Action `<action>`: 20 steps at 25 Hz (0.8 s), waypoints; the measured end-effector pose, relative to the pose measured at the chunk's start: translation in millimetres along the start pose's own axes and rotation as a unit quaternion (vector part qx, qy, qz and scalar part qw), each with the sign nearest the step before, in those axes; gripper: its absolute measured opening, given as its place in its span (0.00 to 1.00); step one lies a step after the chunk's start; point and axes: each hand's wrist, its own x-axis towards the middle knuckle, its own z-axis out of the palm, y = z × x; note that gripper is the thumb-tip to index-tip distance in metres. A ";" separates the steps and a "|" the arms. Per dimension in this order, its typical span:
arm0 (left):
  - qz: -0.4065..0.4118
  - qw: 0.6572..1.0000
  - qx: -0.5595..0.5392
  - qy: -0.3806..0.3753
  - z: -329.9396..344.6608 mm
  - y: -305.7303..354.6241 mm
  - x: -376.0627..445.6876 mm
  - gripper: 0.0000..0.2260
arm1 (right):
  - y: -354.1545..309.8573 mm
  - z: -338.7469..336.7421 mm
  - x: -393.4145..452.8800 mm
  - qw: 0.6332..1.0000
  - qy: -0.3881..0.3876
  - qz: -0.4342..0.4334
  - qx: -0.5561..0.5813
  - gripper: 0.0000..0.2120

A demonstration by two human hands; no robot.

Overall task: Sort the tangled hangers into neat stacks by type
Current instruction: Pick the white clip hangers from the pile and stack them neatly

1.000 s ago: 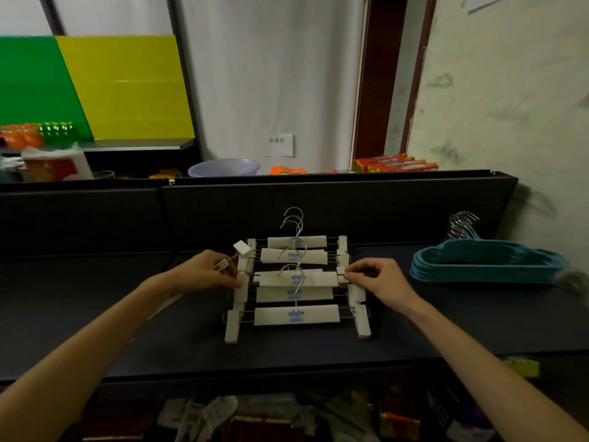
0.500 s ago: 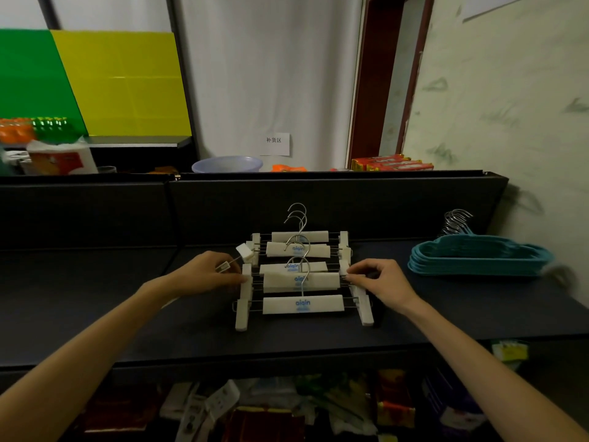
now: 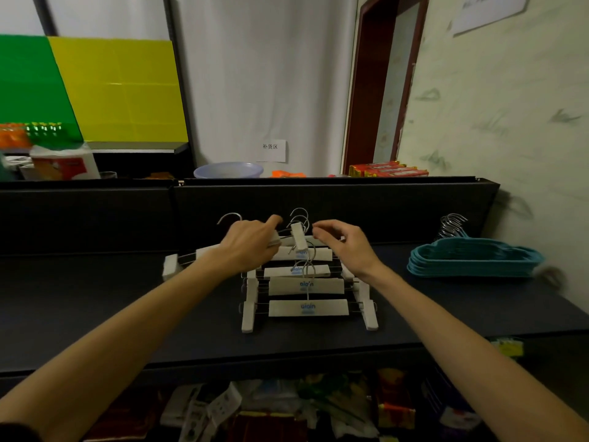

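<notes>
A stack of white clip hangers [image 3: 306,287] with metal hooks lies in the middle of the dark shelf [image 3: 95,314]. My left hand [image 3: 251,242] holds one white clip hanger [image 3: 204,252] lifted over the back of the stack; its left clip [image 3: 170,264] sticks out to the left and its other clip [image 3: 298,238] stands tilted between my hands. My right hand [image 3: 345,242] hovers just right of that clip, fingers curled and apart, with nothing in it. A neat stack of teal hangers [image 3: 475,260] rests at the right.
A dark back panel [image 3: 350,212] rises right behind the hangers. Beyond it stand a pale basin [image 3: 228,170], red boxes [image 3: 387,169] and a white bag [image 3: 63,162]. Packaged goods fill the shelf below [image 3: 287,406]. A wall closes off the right side.
Both hands have moved from the sides of the white stack up to its back. My left hand has lifted one clip hanger off to the left; my right hand has let go.
</notes>
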 end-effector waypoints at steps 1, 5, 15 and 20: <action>0.019 1.000 0.010 0.013 -1.8 7.6 6.4 0.27 | -3.8 2.3 4.8 1.000 -0.008 -0.002 0.008 0.15; 0.102 0.992 0.026 0.066 -8.5 28.0 27.1 0.28 | -10.2 -7.1 16.4 0.999 -0.017 -0.005 0.036 0.13; 0.039 0.980 -0.083 0.179 31.2 -41.5 2.0 0.31 | 37.6 -37.1 24.2 0.983 0.111 0.076 0.126 0.11; -0.116 0.908 -0.396 0.074 56.4 -59.3 -9.3 0.23 | 72.0 -34.7 22.6 0.968 0.120 0.141 0.167 0.11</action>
